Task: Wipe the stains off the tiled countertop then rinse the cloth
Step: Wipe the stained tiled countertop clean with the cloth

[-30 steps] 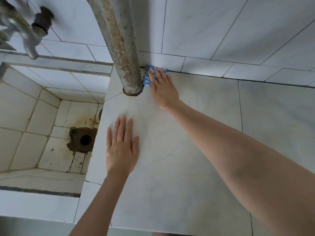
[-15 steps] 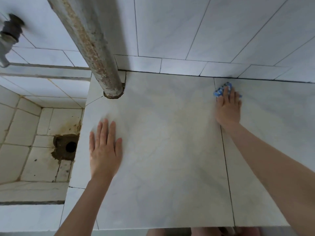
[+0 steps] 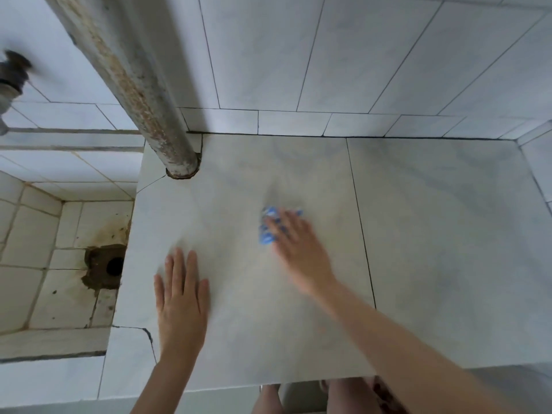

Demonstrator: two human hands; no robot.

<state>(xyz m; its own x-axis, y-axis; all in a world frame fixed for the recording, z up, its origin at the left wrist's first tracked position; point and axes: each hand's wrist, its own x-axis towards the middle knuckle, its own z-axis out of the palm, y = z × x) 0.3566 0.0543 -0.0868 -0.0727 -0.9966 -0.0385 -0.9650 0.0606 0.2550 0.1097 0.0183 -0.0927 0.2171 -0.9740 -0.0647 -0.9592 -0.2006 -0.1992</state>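
Blue cloth (image 3: pixel 268 227) is pressed to the countertop (image 3: pixel 433 249) under the right hand (image 3: pixel 298 249), near the middle of the large tile. The fingers look stretched out over it rather than curled, though blur softens them. The left hand (image 3: pixel 182 297) is laid flat on the same tile nearer the front edge, fingers straight and close together. No distinct stains can be made out on the tile, so the wiping is judged well under way. The rinse is not yet begun - the sink (image 3: pixel 44 234) and tap (image 3: pixel 12 82) at the left are untouched.
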